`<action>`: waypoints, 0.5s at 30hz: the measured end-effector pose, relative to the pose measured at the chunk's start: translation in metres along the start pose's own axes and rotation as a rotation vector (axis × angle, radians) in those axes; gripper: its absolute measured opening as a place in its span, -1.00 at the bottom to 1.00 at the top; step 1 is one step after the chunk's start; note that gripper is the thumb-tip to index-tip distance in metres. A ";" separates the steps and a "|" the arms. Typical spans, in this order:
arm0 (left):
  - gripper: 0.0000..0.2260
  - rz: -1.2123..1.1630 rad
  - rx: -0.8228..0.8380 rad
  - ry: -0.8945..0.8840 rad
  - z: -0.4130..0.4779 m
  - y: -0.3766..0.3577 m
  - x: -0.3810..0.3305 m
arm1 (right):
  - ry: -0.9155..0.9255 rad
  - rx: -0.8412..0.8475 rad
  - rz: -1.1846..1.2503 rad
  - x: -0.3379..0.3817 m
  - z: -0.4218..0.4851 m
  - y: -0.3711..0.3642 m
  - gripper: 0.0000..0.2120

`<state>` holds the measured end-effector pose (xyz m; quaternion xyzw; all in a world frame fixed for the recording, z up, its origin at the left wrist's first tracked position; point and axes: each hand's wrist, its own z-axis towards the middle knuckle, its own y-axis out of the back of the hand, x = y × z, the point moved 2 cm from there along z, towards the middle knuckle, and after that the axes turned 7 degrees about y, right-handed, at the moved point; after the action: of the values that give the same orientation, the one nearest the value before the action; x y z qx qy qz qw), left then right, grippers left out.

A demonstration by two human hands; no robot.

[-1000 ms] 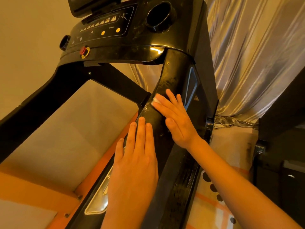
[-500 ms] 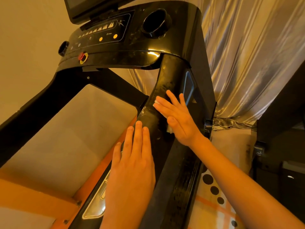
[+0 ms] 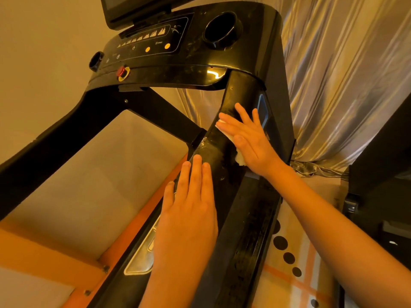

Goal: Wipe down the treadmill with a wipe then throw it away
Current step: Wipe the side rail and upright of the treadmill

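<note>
White wipe (image 3: 240, 160) lies under our right hand (image 3: 251, 141), whose straight fingers press it flat on the black treadmill (image 3: 249, 230) rail. Lower on this rail, our left hand (image 3: 189, 210) rests flat, fingers together.

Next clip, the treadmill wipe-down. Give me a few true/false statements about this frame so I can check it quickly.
1. The right hand presses a white wipe flat against the treadmill's right arm. True.
2. The left hand holds a second wipe. False: it rests bare, fingers straight, lower on the same arm.
3. The red knob sits at the front edge of the console, left of the large cup holder. True.
4. The wipe has been thrown away. False: it is under the right hand, against the arm.
5. A pleated curtain hangs behind the console. True.
</note>
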<state>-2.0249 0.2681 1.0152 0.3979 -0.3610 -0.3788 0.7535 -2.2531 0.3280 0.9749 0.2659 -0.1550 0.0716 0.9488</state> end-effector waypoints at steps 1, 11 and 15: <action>-0.26 0.000 0.002 0.001 0.000 0.000 0.000 | -0.005 0.017 -0.028 -0.005 0.005 0.004 -0.53; -0.26 0.012 0.000 0.002 0.000 0.000 -0.001 | -0.157 -0.062 0.020 -0.001 -0.027 -0.021 -0.49; -0.28 0.008 -0.010 -0.002 0.000 0.000 -0.001 | -0.144 -0.078 0.052 -0.003 -0.018 -0.022 -0.49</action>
<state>-2.0255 0.2690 1.0154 0.3921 -0.3614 -0.3780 0.7568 -2.2470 0.3192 0.9485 0.2291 -0.2322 0.0708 0.9426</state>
